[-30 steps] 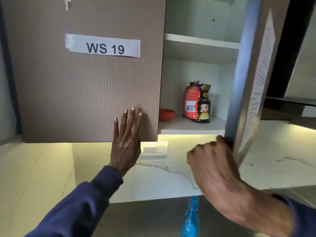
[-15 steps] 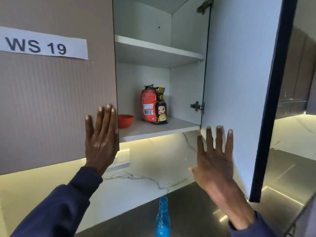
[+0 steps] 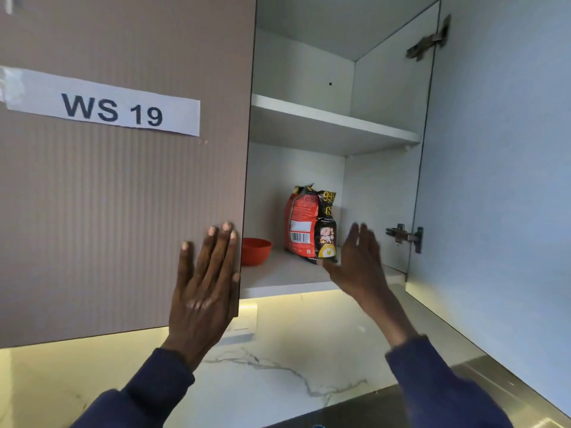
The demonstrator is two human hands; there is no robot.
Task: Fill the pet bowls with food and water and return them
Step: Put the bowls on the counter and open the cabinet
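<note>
Hands both spread: left hand (image 3: 205, 282) flat on shut door (image 3: 123, 196), right hand (image 3: 355, 261) near food bag (image 3: 312, 225), which could topple.

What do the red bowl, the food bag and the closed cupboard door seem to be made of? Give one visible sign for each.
Red bowl: probably plastic; even colour, smooth matte surface.
Food bag: printed plastic film or foil, it seems; glossy, creased, crimped top.
Closed cupboard door: likely laminated board; fine vertical ribbing, matte taupe finish, with a paper label taped on.
</note>
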